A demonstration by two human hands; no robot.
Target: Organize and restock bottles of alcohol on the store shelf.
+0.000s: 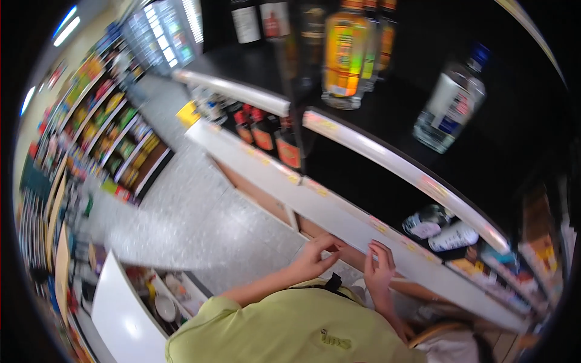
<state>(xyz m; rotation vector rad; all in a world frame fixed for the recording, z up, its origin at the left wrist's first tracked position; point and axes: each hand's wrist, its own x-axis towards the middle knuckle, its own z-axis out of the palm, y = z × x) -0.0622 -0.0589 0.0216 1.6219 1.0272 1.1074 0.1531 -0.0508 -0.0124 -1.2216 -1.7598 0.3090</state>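
Both of my hands are in front of my body, close to the white edge of the lower shelf. My left hand has its fingers bent forward and its thumb apart, with nothing visible in it. A short gap separates it from my right hand, whose fingers curl together near the same edge. Something thin and pale may sit at those fingertips, too small to make out. Beyond my right hand, a dark bottle and a white bottle lie on their sides on the lower shelf.
Above stand an orange-labelled bottle and a clear blue-capped bottle. Dark bottles with orange-red labels fill the lower shelf's left part. A white counter is at lower left, a stocked rack across the grey floor.
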